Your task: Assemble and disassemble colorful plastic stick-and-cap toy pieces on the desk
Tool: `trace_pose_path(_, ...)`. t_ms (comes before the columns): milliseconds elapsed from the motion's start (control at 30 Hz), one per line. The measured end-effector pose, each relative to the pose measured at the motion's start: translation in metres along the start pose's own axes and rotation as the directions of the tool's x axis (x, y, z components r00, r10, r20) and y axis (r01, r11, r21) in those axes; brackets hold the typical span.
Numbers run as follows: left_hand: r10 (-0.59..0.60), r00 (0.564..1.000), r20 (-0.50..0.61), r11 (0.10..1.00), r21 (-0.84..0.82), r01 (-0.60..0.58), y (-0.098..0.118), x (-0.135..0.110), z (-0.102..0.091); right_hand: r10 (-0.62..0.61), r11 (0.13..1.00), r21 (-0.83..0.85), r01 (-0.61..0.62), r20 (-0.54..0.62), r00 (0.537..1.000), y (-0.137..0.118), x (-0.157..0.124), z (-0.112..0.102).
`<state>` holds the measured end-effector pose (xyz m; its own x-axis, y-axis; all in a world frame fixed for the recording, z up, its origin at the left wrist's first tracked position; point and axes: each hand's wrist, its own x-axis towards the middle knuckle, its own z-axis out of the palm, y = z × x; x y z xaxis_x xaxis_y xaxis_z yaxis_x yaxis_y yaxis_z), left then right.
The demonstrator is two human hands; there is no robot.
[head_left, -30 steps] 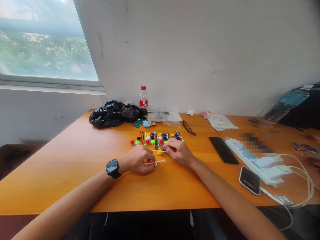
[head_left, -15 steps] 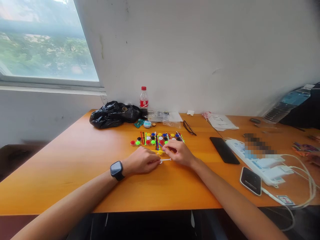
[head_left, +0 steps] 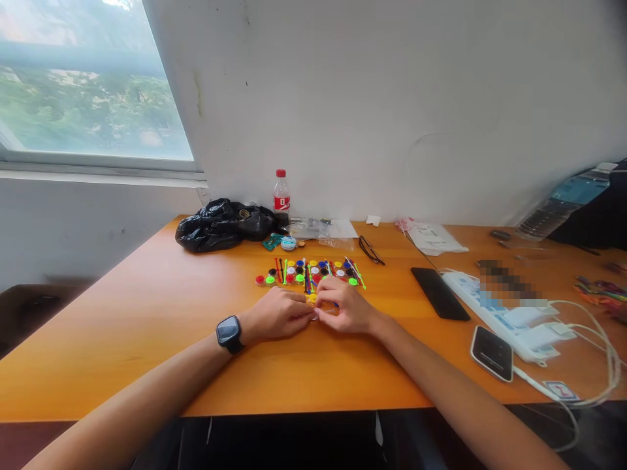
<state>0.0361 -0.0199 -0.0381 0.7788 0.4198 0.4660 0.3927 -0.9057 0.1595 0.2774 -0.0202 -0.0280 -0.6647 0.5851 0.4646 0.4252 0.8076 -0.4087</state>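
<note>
My left hand (head_left: 281, 314), with a black watch on its wrist, rests on the table with its fingers closed on the edge of a small white disc (head_left: 315, 316). From the other side, my right hand (head_left: 349, 308) pinches at the same disc, thumb and forefinger meeting the left fingertips. The fingers hide most of the disc. Just beyond them lies a yellow disc (head_left: 312, 298). Further back are rows of coloured discs, among them a red disc (head_left: 260, 280) and a light green disc (head_left: 270, 281). Thin arrow-shaped sticks, such as a green arrow (head_left: 285, 271), lie between them.
Behind the pieces are a black plastic bag (head_left: 220, 225), a cola bottle (head_left: 281, 199) and eyeglasses (head_left: 371, 250). To the right lie a black phone (head_left: 439, 294), a white power strip (head_left: 494, 320) with cables, and a charging device (head_left: 491, 354).
My right hand has moved slightly down and left to the white disc. The white arrow stick seen between the hands is now hidden. My left hand has barely moved.
</note>
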Motion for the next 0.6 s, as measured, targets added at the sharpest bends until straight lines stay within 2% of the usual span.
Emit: trace_pose_path(600, 0.002, 1.0, -0.003, 1.0, 0.006, -0.002, 0.0031, 0.0005, 0.004, -0.019, 1.0, 0.022, 0.018, 0.078, 0.997, -0.0072, 0.0056, -0.0037)
